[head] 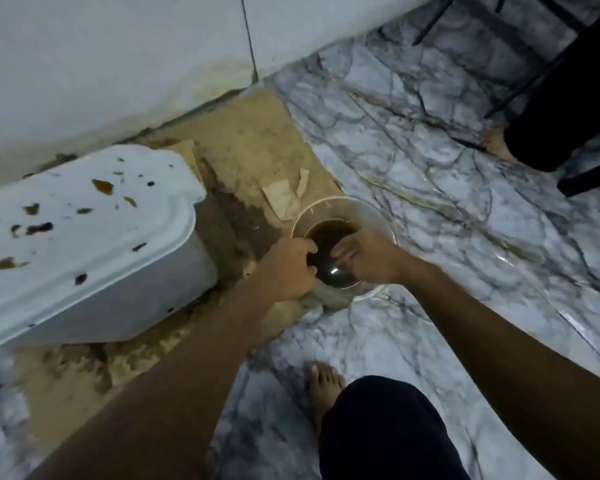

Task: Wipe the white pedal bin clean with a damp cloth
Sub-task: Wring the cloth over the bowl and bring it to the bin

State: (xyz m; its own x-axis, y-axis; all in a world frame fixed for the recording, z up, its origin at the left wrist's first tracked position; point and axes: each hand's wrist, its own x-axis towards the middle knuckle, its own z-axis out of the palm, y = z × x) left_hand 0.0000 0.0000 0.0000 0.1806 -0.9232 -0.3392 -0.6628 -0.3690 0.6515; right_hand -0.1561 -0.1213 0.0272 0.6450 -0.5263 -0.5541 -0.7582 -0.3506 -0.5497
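Head view, looking down at a floor corner. The white pedal bin (84,244) stands at the left, close to the pale wall (118,64), with its lid uppermost and tilted in this wide-angle view; the lid is spattered with brown flecks and patches. The bin rests on a sheet of stained brown cardboard (250,143) laid over the grey-veined marble floor (430,161), and a torn scrap of paper (284,199) lies on the cardboard just behind the bowl. A clear bowl (378,216) sits just to the right of the bin, half on the cardboard edge and half on the marble, and holds dark brown water. Both of the person's 2 hands meet at this bowl. The left hand (288,268) is at the bowl's near-left rim with its fingers curled tight, and it grips the damp cloth (329,296) – a grey-beige wad that bulges out below the palm and lies against the bowl's near side. The right hand (368,258) reaches over the water from the right with its fingers loosely bent toward the left hand; motion blur hides the fingertips, so it cannot be told whether they hold anything. The cloth is apart from the bin, which neither hand touches. At the bottom of the view are 1 bare foot (323,386) on the marble and a dark-trousered knee (378,427) – and at the upper right stands black furniture (568,98) on thin legs.
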